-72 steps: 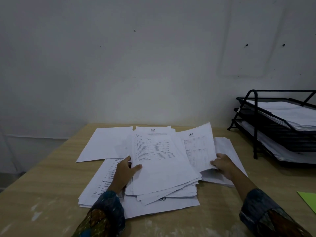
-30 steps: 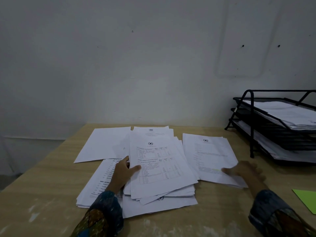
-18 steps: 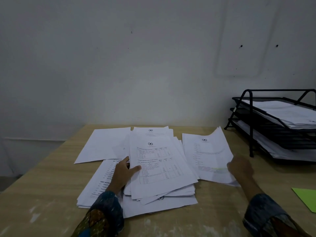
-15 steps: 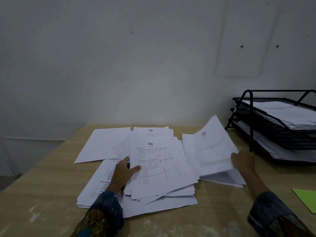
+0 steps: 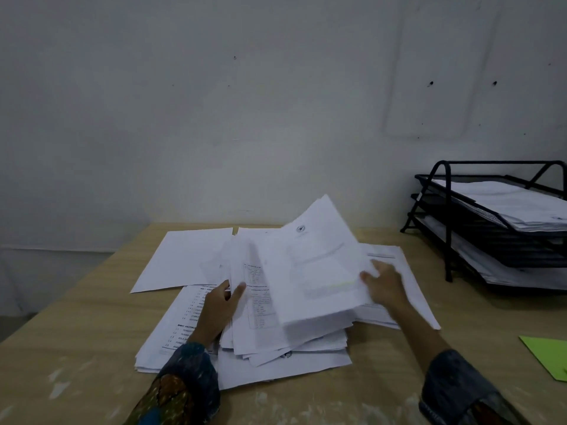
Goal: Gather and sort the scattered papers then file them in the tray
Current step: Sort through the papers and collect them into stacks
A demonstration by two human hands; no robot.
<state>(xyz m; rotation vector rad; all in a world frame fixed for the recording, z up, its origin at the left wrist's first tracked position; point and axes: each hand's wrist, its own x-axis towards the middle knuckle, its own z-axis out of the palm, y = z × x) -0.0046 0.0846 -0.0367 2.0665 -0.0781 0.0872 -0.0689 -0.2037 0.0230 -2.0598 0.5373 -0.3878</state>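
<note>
White printed papers lie spread over a wooden table. My left hand grips the left edge of the middle pile, thumb on top. My right hand holds a small bundle of sheets, blurred and tilted, above the middle pile. A thinner right stack lies under that hand. A blank sheet rests at the back left. A printed stack sits under my left wrist. The black wire tray, tiered and holding papers, stands at the right.
A light green sheet lies at the table's right edge. A pale wall rises right behind the table. The table's left edge drops off at an angle towards the floor.
My right hand let go of one sheet on the right stack, then lifted a bundle from that stack and swung it left over the middle pile. My left hand stayed in place.
</note>
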